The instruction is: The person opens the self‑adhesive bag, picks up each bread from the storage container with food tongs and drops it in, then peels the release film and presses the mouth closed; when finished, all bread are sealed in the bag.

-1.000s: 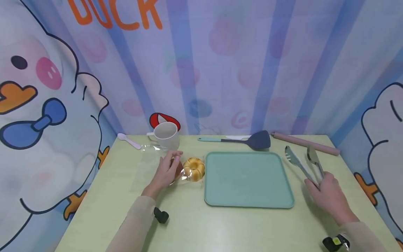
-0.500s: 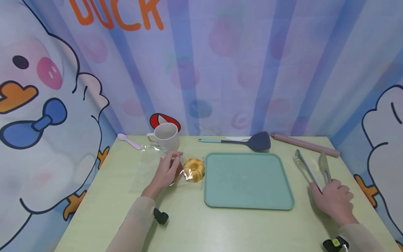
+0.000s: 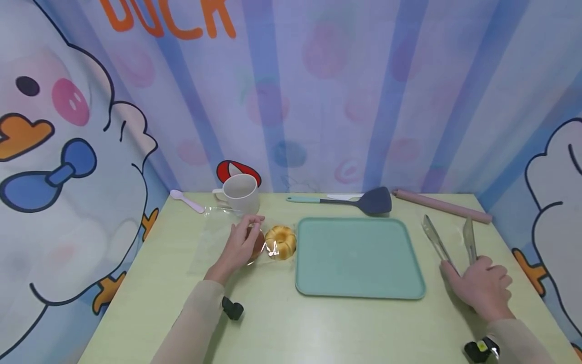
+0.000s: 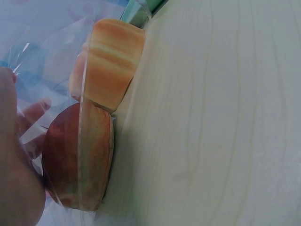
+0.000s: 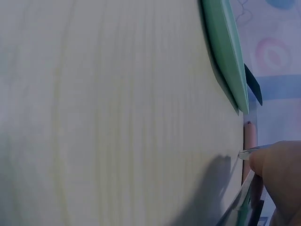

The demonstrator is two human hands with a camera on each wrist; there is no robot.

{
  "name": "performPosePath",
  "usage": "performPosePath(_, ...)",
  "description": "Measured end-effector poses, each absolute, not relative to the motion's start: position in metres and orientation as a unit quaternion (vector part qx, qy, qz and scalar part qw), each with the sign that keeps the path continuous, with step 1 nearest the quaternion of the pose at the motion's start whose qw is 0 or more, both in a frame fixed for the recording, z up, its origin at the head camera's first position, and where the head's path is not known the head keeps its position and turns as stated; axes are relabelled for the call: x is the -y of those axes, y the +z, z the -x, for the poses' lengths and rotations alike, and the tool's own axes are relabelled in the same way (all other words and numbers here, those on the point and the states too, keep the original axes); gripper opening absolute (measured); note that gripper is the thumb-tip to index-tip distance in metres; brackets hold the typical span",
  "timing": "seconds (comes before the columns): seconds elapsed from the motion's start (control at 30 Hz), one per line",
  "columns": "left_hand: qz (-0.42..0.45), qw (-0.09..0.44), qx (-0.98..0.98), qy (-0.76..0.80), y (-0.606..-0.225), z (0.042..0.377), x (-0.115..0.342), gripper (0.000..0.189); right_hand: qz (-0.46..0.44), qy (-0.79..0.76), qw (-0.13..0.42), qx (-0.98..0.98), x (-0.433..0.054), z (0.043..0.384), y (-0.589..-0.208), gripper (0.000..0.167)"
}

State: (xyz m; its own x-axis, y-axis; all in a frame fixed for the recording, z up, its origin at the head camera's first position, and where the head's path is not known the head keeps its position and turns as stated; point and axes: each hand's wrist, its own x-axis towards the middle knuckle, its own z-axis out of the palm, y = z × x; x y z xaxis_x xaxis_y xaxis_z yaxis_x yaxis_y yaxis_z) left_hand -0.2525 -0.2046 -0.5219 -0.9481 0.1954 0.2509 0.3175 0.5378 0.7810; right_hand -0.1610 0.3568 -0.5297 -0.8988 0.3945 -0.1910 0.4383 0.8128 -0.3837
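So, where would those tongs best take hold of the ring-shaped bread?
Probably by its front and back edges, coming from above. The ring-shaped bread has the dark bun close on its left and the green tray close on its right, so tongs have little room there. Clear plastic over part of it may interfere.

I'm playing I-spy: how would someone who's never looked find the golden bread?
On the table, find the big green tray. Just left of it sits the golden bread. It's grooved, unlike the smooth, darker bun beside it, which the left hand partly hides.
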Motion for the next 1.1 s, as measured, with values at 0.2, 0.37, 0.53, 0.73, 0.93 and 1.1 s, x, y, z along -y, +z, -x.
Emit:
performPosePath(0.2,0.142,0.065,0.876,-0.457,-0.521,0.253,0.205,0.033,-0.209,-0.214,0.041,-0.953,-0.354,0.162,-0.523,0.117)
performPosePath(0.37,0.143,0.069,0.875,-0.457,-0.521,0.253,0.206,0.032,-0.147,-0.231,-0.062,-0.96,-0.341,0.165,-0.518,0.101)
performPosePath(0.53,0.145,0.073,0.874,-0.457,-0.522,0.254,0.206,0.03,-0.056,-0.281,-0.163,-0.944,-0.314,0.17,-0.515,0.078)
performPosePath(0.73,0.143,0.071,0.875,-0.457,-0.523,0.253,0.205,0.03,0.051,-0.337,-0.224,-0.913,-0.272,0.179,-0.513,0.062)
performPosePath(0.93,0.145,0.068,0.873,-0.461,-0.521,0.253,0.204,0.031,0.122,-0.388,-0.191,-0.893,-0.219,0.184,-0.506,0.05)
performPosePath(1.1,0.14,0.059,0.874,-0.461,-0.518,0.253,0.204,0.034,0.166,-0.426,-0.105,-0.883,-0.172,0.183,-0.502,0.041)
